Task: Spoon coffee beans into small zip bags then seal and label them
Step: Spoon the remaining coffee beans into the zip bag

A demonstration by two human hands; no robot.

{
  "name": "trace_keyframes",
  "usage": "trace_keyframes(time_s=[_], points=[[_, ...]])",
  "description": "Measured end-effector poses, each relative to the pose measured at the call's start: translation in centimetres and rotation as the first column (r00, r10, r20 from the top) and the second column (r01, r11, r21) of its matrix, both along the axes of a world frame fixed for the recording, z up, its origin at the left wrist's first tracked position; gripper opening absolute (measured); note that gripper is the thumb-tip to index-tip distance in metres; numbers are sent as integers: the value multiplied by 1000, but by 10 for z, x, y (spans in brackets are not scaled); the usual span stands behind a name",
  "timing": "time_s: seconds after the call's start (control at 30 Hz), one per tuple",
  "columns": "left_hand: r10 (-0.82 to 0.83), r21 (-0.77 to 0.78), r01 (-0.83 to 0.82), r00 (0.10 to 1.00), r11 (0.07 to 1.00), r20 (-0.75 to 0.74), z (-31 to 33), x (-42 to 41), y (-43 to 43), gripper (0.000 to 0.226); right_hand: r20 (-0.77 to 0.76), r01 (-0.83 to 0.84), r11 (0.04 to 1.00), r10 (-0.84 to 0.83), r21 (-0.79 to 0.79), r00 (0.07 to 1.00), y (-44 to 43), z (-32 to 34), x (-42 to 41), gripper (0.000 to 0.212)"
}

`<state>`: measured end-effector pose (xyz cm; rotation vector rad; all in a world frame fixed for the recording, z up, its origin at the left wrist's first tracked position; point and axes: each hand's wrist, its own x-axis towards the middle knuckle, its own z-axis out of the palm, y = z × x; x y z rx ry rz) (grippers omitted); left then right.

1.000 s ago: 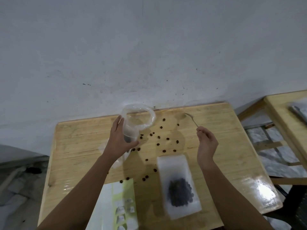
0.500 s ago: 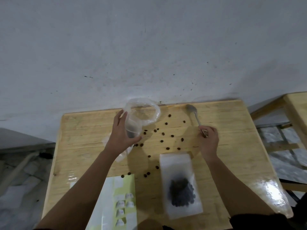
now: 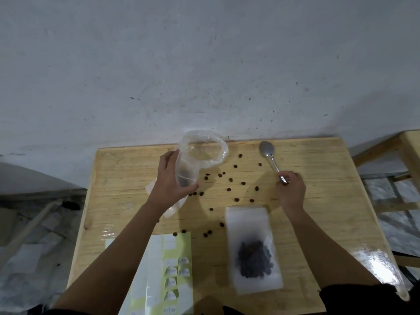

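Head view: beyond the filled zip bag (image 3: 252, 251), left hand (image 3: 169, 186) grips an open bag (image 3: 201, 153), right hand (image 3: 291, 192) pinches the spoon (image 3: 269, 154) by its handle, loose beans (image 3: 230, 179) scattered between. Probably best to slide the spoon flat under them.

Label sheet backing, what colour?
Pale yellow-green, with white labels on it; the label sheet shows best in the head view.

Dim, soft-focus wide-angle view, glare on table (image 3: 377, 264) corner, curved edges.

Label sheet (image 3: 172, 251) cut off below; its writing too small.
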<state>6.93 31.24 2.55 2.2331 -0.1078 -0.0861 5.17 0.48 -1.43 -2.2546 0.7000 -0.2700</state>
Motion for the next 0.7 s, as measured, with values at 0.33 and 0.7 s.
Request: trace_keyframes(time_s=[0.33, 0.7], points=[[40, 2, -40, 998, 999, 43, 15, -16, 11, 108, -60, 0, 1000, 2, 29, 998, 2, 14, -8, 24], [-68, 2, 68, 982, 998, 176, 56, -6, 19, 112, 99, -682, 661, 692, 313, 715, 143, 141, 0, 22]])
